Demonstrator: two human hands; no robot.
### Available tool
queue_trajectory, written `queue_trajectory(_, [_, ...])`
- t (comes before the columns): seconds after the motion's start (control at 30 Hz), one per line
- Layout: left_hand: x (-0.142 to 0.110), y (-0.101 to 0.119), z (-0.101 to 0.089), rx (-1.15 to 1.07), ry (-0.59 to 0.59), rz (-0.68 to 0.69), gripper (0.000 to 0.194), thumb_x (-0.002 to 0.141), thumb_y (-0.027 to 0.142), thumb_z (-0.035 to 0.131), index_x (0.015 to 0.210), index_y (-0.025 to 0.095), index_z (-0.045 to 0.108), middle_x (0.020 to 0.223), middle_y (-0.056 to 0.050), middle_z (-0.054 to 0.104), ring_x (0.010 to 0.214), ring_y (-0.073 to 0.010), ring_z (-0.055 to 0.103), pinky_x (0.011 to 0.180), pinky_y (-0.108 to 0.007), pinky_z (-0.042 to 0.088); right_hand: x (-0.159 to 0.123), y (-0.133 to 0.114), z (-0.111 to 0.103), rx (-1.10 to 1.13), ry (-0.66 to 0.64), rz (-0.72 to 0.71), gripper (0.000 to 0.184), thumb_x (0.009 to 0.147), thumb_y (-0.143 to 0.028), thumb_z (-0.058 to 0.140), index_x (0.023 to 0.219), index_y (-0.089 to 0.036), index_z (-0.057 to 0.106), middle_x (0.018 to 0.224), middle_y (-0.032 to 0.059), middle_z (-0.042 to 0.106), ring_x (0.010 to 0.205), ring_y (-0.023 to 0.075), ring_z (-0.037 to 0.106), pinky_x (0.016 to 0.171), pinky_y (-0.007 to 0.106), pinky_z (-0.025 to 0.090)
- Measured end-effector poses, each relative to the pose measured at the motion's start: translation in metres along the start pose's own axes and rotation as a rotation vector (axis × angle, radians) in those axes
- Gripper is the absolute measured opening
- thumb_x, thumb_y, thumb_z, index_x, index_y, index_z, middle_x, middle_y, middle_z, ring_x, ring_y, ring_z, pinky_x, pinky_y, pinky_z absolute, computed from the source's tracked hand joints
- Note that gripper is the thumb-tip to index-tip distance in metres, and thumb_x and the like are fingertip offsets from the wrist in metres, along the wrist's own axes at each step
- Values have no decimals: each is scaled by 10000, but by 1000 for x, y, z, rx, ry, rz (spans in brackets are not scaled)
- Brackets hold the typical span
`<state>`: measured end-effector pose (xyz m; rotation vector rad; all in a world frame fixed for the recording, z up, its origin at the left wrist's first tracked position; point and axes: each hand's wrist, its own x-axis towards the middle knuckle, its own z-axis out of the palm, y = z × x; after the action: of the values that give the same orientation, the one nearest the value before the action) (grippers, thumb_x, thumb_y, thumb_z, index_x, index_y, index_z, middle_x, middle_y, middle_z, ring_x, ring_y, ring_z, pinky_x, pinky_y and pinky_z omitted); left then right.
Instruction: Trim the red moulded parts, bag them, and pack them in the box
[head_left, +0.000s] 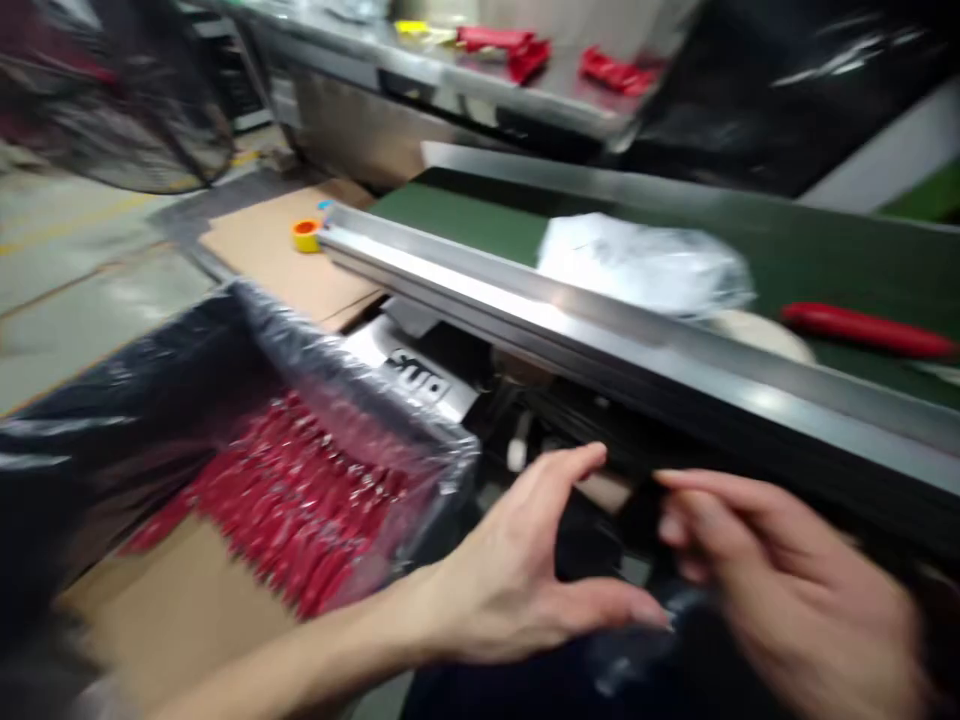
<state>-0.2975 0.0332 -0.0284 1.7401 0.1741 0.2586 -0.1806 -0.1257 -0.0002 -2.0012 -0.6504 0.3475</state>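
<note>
Black plastic bag (645,640) between left hand (517,570); right hand (787,590).

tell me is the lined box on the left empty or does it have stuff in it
Not empty: red packets lie in a heap inside the plastic-lined box, leaving bare cardboard floor.

Motion blur is smearing a brightly lit factory scene.
Light from overhead is glaring off the metal rail (600,335) and the clear plastic bag (645,262); both hands (525,570) are blurring, the fan (127,90) and far table (480,75) are sitting out of focus, and shadow is pooling beneath the rail.
</note>
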Motion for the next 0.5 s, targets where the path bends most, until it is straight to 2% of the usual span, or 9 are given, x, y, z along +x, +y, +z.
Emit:
queue_trajectory(0.03, [16, 11, 20, -216, -103, -59, 611, 783, 298, 755, 1319, 198, 480, 1205, -74, 590, 1089, -201, 562, 956, -287, 471, 7, -1, -5, 23, 23, -5, 203, 917, -416, 602, 1038, -267, 667, 761, -18, 631, 591, 83, 562, 541, 177, 491])
queue_trajectory(0.07, [29, 18, 36, -392, -164, -145, 469, 806, 284, 724, 1230, 186, 547, 1084, -63, 627, 982, -189, 594, 881, -279, 495, 15, 1, -11, 79, 33, -8, 193, 922, -416, 592, 1027, -274, 671, 754, -18, 629, 594, 83, 562, 545, 177, 492])
queue_trajectory(0.13, [51, 19, 59, -538, -179, -309, 181, 870, 304, 620, 974, 158, 641, 842, -41, 631, 722, -145, 578, 669, -234, 484, 33, 9, -26, 230, 71, 27, 200, 923, -413, 589, 1022, -258, 667, 783, -8, 631, 601, 84, 560, 528, 184, 485])
queue_trajectory(0.2, [68, 11, 72, -508, -145, -383, 245, 896, 363, 569, 824, 142, 644, 708, -29, 589, 544, -101, 461, 495, -196, 366, 48, 24, -46, 348, 170, 71, 225, 908, -416, 613, 1052, -246, 642, 849, 4, 634, 654, 91, 578, 540, 188, 480])
queue_trajectory(0.27, [80, 4, 77, -430, -106, -397, 282, 885, 419, 593, 804, 152, 635, 648, -7, 533, 502, -86, 372, 438, -194, 256, 53, 40, -66, 402, 254, 107, 287, 895, -439, 625, 1098, -237, 614, 938, 24, 638, 728, 108, 596, 577, 202, 486])
queue_trajectory(0.33, [88, 2, 81, -370, -56, -411, 289, 870, 459, 615, 823, 174, 628, 630, 12, 477, 532, -93, 357, 447, -190, 241, 51, 53, -81, 420, 194, 178, 367, 903, -484, 594, 1172, -234, 581, 1043, 50, 636, 736, 111, 587, 598, 223, 488])
queue_trajectory(0.4, [94, 3, 85, -331, -34, -422, 294, 860, 481, 627, 847, 188, 631, 629, 20, 444, 553, -98, 352, 462, -187, 252, 46, 61, -90, 436, 41, 266, 422, 907, -508, 574, 1217, -222, 568, 1079, 64, 635, 710, 105, 562, 597, 232, 475])
queue_trajectory(0.47, [100, 5, 90, -321, -41, -438, 314, 854, 506, 625, 865, 193, 636, 607, 28, 414, 532, -96, 328, 452, -191, 241, 43, 67, -93, 456, -75, 320, 386, 901, -497, 583, 1129, -188, 622, 980, 57, 653, 715, 115, 557, 607, 237, 464])
queue_trajectory(0.5, [102, 4, 91, -314, -49, -452, 327, 852, 518, 619, 868, 193, 637, 592, 30, 405, 518, -96, 322, 443, -195, 233, 42, 70, -94, 469, -92, 329, 353, 895, -484, 593, 1043, -169, 653, 905, 53, 656, 724, 126, 564, 609, 241, 462])
